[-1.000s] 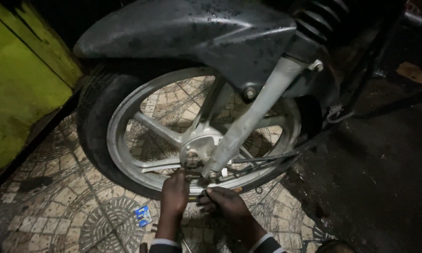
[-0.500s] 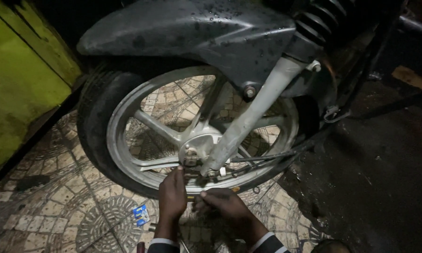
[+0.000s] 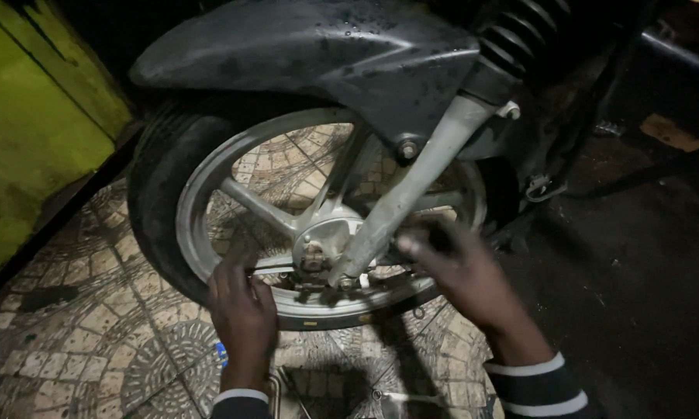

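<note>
Both hands (image 3: 245, 310) (image 3: 462, 271) at motorcycle wheel hub (image 3: 318, 248).

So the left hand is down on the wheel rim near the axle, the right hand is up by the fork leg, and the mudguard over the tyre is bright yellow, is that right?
Not quite: in the head view the mudguard over the tyre is dark grey-black, not yellow. The left hand is at the wheel rim near the axle, and the right hand is by the fork leg.

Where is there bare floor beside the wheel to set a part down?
The patterned stone paving between the black tyre and the yellow-green wall lies bare. The dark ground right of the right hand also looks free. It is crowded around the silver hub, where the left hand works.
</note>
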